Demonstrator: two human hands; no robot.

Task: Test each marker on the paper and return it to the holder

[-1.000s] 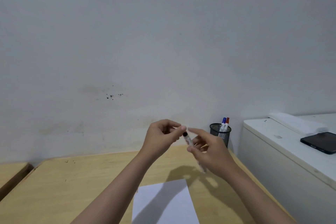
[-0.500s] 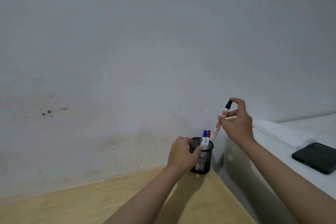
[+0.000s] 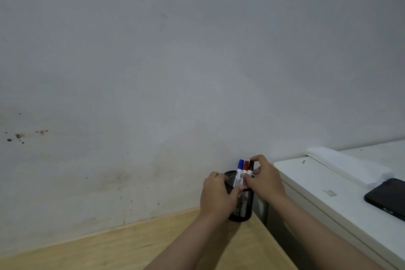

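holder: black mesh cup [image 3: 242,208], upright, lower centre-right of frame, at the far right corner of the wooden table [image 3: 109,245], close to the wall.
left hand: left hand [image 3: 218,196] wrapped round the left side of the cup, fingers curled over the mesh, thumb up by the rim; grasping the holder.
right hand: right hand [image 3: 264,178] above and right of the cup, fingertips pinched on the black-capped marker [image 3: 251,166] just below its cap; grip closed on it.
black marker: standing in the cup, rightmost of three, cap up, slight lean; lower body hidden by the fingers and the mesh, can't tell if it sits on the bottom.
red marker: red-capped marker [image 3: 246,167] in the middle, in the cup, cap up, touching its neighbours as far as visible.
blue marker: blue-capped marker [image 3: 240,166] leftmost, in the cup, cap up, white barrel with print, too small to read.
paper: out of frame.
table: light wood, bottom left to bottom centre, bare where visible.
white unit: white cabinet [image 3: 317,190] right of the table, just beside the cup, narrow gap between.
on cabinet: dark phone [image 3: 388,197] flat at the right edge of frame; white folded thing [image 3: 346,165] behind it, can't tell what.
wall: grey-white wall [image 3: 175,61] fills the upper frame; dark specks at the left edge, faint stains lower left.
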